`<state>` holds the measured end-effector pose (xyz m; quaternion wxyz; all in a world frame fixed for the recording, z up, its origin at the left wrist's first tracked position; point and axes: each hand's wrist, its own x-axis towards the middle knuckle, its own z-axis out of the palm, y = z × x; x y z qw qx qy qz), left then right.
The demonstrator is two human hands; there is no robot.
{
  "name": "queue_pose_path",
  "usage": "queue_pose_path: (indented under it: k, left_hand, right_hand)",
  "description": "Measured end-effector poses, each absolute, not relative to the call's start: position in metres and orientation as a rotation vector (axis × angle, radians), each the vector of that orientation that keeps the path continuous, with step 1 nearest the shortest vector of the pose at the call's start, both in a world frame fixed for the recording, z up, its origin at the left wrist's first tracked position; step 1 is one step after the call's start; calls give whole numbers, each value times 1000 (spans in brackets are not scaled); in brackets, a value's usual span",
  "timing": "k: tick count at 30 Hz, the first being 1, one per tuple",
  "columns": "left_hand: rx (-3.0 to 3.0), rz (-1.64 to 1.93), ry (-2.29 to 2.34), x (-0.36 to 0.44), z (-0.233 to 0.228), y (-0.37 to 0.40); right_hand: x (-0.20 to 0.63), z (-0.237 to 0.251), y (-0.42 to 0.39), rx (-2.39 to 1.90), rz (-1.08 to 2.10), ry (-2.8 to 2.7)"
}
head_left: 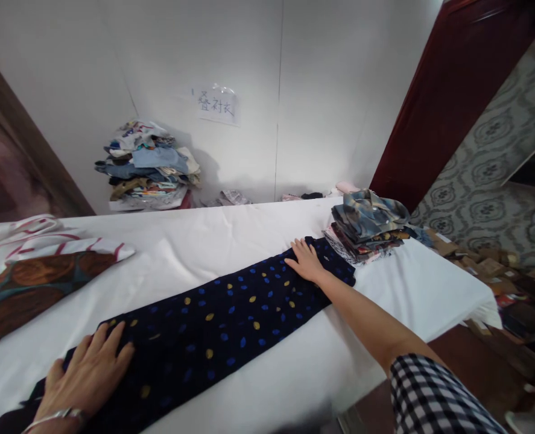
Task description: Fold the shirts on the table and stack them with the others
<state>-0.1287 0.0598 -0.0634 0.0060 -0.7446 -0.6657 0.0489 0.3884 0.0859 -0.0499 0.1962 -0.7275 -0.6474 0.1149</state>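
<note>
Checked sleeve [434,392] on near side of folded-shirt stack [369,217]. Navy leaf-print garment [231,307] flat on table [434,289], left of stack. Right hand [307,261] near stack, left hand [86,369] well apart; both grips spread, palms down on garment. Judged best: light, even outward pressure, edges straight.

- I count two bare hands: one left hand [88,367] at lower left, one right hand [306,262] right of centre.
- One dark leaf-printed garment [231,313] across the middle.
- I see two high stacks: one clothes pile [154,163] at upper left, one clothes stack [369,220] at centre right; their pieces I can't count.
- One paper sign [218,107], upper centre, three characters.
- One brown patterned cloth [45,292], left edge.
- One checked sleeve [434,392], lower right.
</note>
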Motion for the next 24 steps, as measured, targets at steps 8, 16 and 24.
queue_pose_path:
  k: [8,16,24]
  left_hand:
    - [-2184,66,-2246,-96,-42,46]
    - [-2305,-404,-2207,-77,-30,-3]
    - [-2296,-1273,-2082,-78,-45,-107]
  right_hand:
    - [377,-54,101,-2343,319,-2038]
    - [305,-42,75,-1916,59,-2221]
    - [208,-68,40,-1554,158,-2618]
